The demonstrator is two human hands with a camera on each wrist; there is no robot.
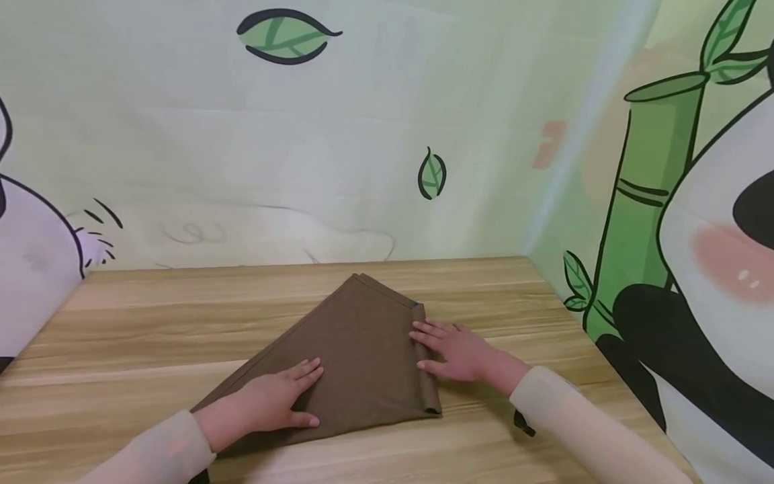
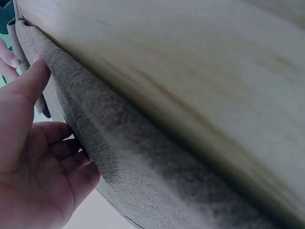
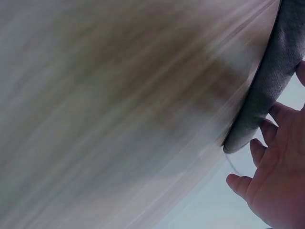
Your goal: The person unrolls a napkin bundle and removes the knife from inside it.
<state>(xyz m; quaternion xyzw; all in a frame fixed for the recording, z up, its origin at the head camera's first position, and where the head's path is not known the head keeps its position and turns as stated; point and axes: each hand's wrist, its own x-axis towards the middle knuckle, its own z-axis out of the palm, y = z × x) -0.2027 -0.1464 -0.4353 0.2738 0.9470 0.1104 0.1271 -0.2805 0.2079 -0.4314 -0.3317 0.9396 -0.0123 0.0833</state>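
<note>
Both hands (image 1: 272, 402) flat — on brown cloth (image 1: 363, 349)

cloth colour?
Plain brown cloth, no pattern; head view shows it best.

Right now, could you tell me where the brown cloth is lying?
In the head view the folded brown cloth lies flat mid-table on the wooden table, with the left hand resting on it and the right hand at its right edge.
</note>
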